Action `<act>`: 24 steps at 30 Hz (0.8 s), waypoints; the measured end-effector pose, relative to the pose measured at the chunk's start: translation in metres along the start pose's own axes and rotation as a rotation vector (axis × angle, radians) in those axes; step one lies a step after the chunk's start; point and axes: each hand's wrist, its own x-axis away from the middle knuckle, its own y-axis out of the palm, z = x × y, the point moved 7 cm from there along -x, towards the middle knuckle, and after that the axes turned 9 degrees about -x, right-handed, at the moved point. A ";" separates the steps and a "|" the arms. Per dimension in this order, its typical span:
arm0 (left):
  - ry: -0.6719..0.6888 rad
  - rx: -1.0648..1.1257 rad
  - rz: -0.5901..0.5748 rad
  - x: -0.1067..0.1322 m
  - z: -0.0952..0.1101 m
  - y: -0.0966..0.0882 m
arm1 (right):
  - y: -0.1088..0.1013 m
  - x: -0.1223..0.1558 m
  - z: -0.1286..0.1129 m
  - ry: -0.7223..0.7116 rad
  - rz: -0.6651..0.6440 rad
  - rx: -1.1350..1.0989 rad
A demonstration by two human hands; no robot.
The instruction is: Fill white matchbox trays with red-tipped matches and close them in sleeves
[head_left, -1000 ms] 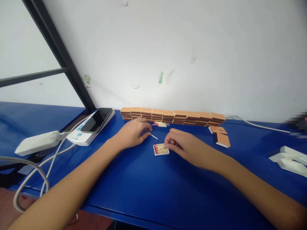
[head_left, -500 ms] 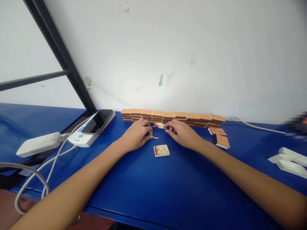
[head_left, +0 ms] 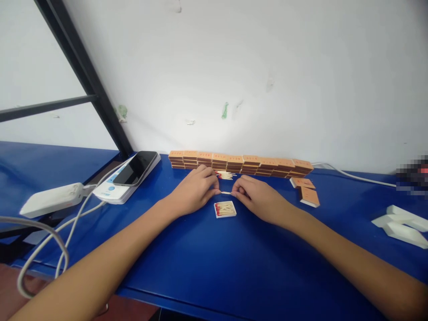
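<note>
Between my two hands is a small bundle of matchsticks (head_left: 226, 193), its ends pinched by the fingertips. My left hand (head_left: 199, 189) is closed on its left end, and the match heads there are hidden. My right hand (head_left: 250, 196) is closed on the right end. Just in front of them lies an open white matchbox tray (head_left: 225, 216) with several red-headed matches (head_left: 225, 208) in it. Beyond my hands a loose pile of matches (head_left: 225, 175) rests on the blue table (head_left: 234, 263).
A long row of stacked orange matchboxes (head_left: 236, 160) lines the wall. Two matchbox sleeves (head_left: 309, 196) lie at right, with white blocks (head_left: 403, 227) farther off. At left are a phone (head_left: 136, 168) on a white box (head_left: 112, 196), a power strip (head_left: 53, 199) and cables (head_left: 75, 227).
My right hand has left the loose pile and come toward me to the right end of the matchsticks. My left hand has shifted slightly right.
</note>
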 end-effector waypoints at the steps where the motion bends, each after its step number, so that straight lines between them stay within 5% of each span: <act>1: 0.003 0.006 -0.004 0.000 0.001 0.000 | 0.001 0.002 -0.001 0.000 -0.009 -0.006; 24: -0.024 0.147 0.011 -0.002 0.007 0.005 | -0.004 0.006 -0.004 0.032 -0.040 -0.198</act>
